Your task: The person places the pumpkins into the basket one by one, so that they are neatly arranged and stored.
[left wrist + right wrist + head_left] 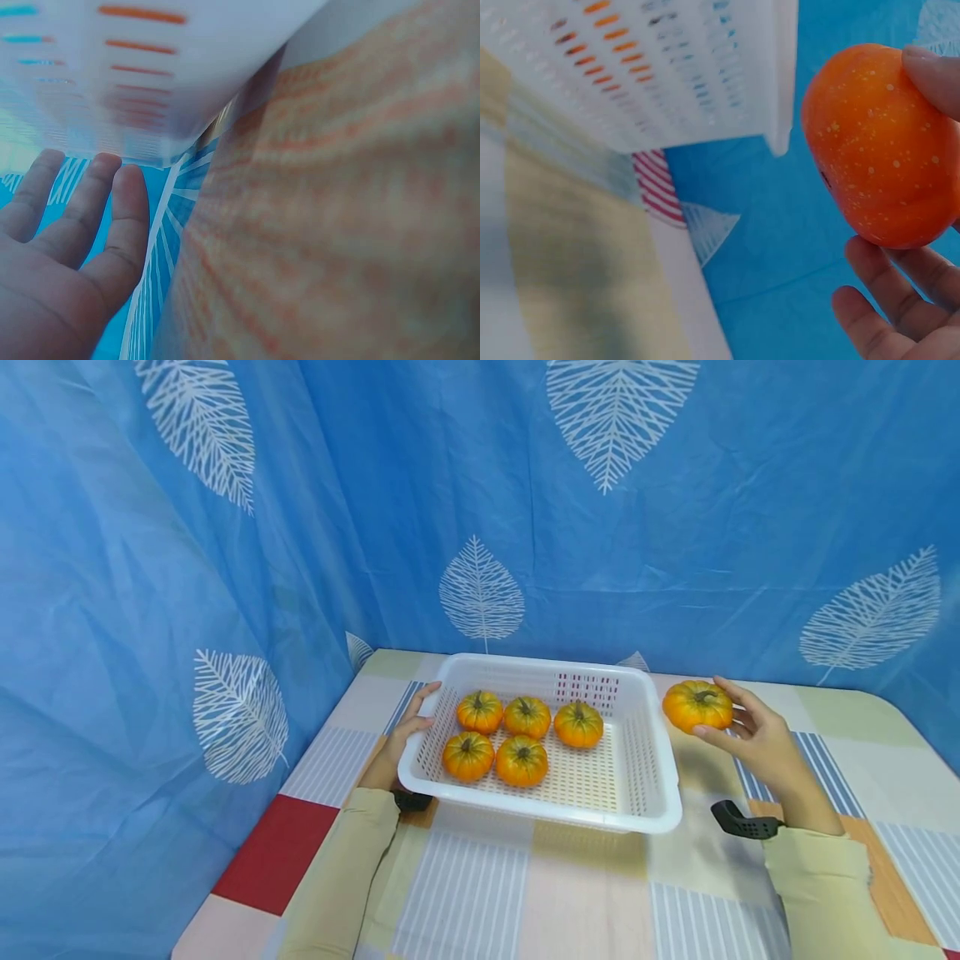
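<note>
A white plastic basket (540,815) with slotted walls holds several small orange-yellow pumpkins (522,761), grouped mostly in its left part. At its left end, my left hand (402,737) grips the rim, thumb on top. In the left wrist view, three extended fingers (124,232) reach along the outer wall; the thumb is out of sight there. To the right of the basket, my right hand (757,735) holds another small pumpkin (697,706) above the table. The right wrist view shows this pumpkin's smooth, speckled orange side (877,150) between thumb and fingers.
A checked and striped tablecloth (465,893) covers the table. Blue curtains (405,510) with white leaf prints hang close behind it and along its left side. Dark wrist straps (750,822) sit at both sleeve cuffs.
</note>
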Demonstrator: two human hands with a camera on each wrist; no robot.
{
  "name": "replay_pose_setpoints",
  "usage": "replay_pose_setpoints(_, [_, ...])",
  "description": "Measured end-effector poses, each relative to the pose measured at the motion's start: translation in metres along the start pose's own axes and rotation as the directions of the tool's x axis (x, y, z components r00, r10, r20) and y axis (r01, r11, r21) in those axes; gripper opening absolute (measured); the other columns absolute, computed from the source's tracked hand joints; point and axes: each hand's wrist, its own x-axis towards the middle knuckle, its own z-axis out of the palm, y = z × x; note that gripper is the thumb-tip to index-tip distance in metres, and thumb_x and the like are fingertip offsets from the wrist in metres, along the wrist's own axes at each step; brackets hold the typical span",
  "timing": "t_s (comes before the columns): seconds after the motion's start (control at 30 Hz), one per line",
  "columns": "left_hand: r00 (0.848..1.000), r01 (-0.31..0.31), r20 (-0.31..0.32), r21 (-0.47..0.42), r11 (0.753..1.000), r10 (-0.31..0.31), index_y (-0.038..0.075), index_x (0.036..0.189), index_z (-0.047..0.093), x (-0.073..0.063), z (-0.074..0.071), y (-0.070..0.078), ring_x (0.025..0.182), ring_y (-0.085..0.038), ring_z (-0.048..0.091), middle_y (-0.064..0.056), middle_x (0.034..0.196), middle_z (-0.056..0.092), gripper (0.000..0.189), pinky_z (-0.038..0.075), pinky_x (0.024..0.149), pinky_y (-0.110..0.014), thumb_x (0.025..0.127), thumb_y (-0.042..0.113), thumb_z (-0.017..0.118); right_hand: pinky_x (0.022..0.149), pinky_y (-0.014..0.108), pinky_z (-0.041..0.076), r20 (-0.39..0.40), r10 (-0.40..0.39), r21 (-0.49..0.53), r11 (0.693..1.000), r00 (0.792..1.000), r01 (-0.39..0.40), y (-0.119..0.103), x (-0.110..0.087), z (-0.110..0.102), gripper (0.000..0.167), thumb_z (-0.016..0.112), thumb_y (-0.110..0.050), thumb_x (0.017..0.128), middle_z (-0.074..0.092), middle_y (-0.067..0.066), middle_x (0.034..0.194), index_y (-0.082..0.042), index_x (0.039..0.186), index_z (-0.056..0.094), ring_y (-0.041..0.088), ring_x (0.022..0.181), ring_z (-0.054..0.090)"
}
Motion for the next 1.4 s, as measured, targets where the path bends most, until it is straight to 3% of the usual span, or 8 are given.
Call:
replay_pose_setpoints(0.1, [1.000,-0.009,-0.007,0.007,1.000,0.009,0.031,0.153,0.034,0.001,-0.001,-0.001,0.154,-0.054,0.005,-0.032,0.174,-0.006,0.063,0.003,0.125,-0.074,0.097,0.003,0.028,0.091,0.001,0.042,0.013,-0.032,0.000,0.999,0.999,0.032,-0.008,0.000,0.000,0.082,0.075,-0.011,0.103,0.032,0.036,0.166,-0.001,0.169,0.028,-0.013,0.112,0.045])
replay_pose_setpoints(0.43, [1.000,-0.004,0.017,-0.008,1.000,0.004,0.040,0.147,0.039,-0.001,-0.005,0.000,0.150,-0.044,0.014,-0.033,0.173,-0.005,0.061,0.012,0.127,-0.065,0.099,0.004,0.028,0.094,0.002,0.042,0.077,-0.121,0.031,0.992,0.990,0.119,-0.026,0.000,0.007,0.080,0.077,0.001,0.098,0.036,0.038,0.162,0.005,0.165,0.033,-0.012,0.116,0.048])
replay_pose_setpoints(0.6, [1.000,-0.019,0.023,-0.003,1.000,0.019,0.034,0.153,0.034,0.000,-0.006,0.000,0.153,-0.049,0.010,-0.032,0.174,-0.007,0.061,0.007,0.127,-0.070,0.099,0.004,0.028,0.096,0.003,0.041,0.114,-0.184,0.050,0.983,0.976,0.179,-0.032,0.001,0.013,0.080,0.078,0.006,0.094,0.038,0.037,0.161,0.008,0.162,0.037,-0.010,0.119,0.049])
replay_pose_setpoints(0.73, [1.000,-0.022,0.018,0.013,1.000,0.022,0.028,0.156,0.029,0.001,-0.005,0.000,0.155,-0.054,0.006,-0.031,0.175,-0.007,0.062,0.004,0.124,-0.075,0.098,0.005,0.028,0.098,0.004,0.041,0.135,-0.233,0.067,0.972,0.963,0.226,-0.035,0.000,0.017,0.081,0.080,0.009,0.091,0.045,0.022,0.160,0.006,0.162,0.041,-0.007,0.122,0.051])
replay_pose_setpoints(0.83, [1.000,-0.010,0.017,0.003,1.000,0.010,0.031,0.155,0.031,0.000,-0.004,0.000,0.154,-0.053,0.007,-0.031,0.175,-0.007,0.062,0.005,0.126,-0.073,0.099,0.005,0.029,0.100,0.005,0.041,0.153,-0.258,0.086,0.965,0.954,0.248,-0.036,-0.002,0.020,0.082,0.080,0.011,0.090,0.049,0.008,0.158,0.000,0.162,0.044,-0.005,0.122,0.053])
replay_pose_setpoints(1.1, [1.000,0.026,-0.008,-0.005,1.000,-0.026,0.027,0.157,0.029,-0.003,-0.002,-0.001,0.154,-0.052,0.010,-0.032,0.175,-0.004,0.062,0.012,0.127,-0.067,0.099,0.006,0.030,0.100,0.006,0.043,0.227,-0.304,0.103,0.952,0.925,0.287,-0.043,-0.008,0.024,0.079,0.081,0.013,0.087,0.050,-0.016,0.146,0.012,0.156,0.044,-0.004,0.114,0.060])
replay_pose_setpoints(1.3, [1.000,0.018,-0.009,0.016,1.000,-0.018,0.030,0.155,0.033,-0.001,-0.002,-0.001,0.150,-0.046,0.017,-0.032,0.174,-0.001,0.060,0.016,0.127,-0.063,0.100,0.006,0.031,0.102,0.005,0.039,0.294,-0.323,0.082,0.946,0.900,0.313,-0.048,-0.005,0.027,0.079,0.086,0.010,0.083,0.054,0.022,0.149,0.011,0.153,0.049,-0.008,0.116,0.058])
replay_pose_setpoints(1.4, [1.000,-0.003,0.010,0.004,1.000,0.003,0.028,0.157,0.030,0.001,-0.001,0.000,0.152,-0.047,0.016,-0.032,0.174,-0.002,0.061,0.015,0.127,-0.065,0.099,0.005,0.029,0.103,0.005,0.037,0.325,-0.335,0.079,0.941,0.884,0.328,-0.050,-0.002,0.028,0.079,0.087,0.009,0.083,0.054,0.029,0.150,0.010,0.153,0.050,-0.009,0.118,0.055])
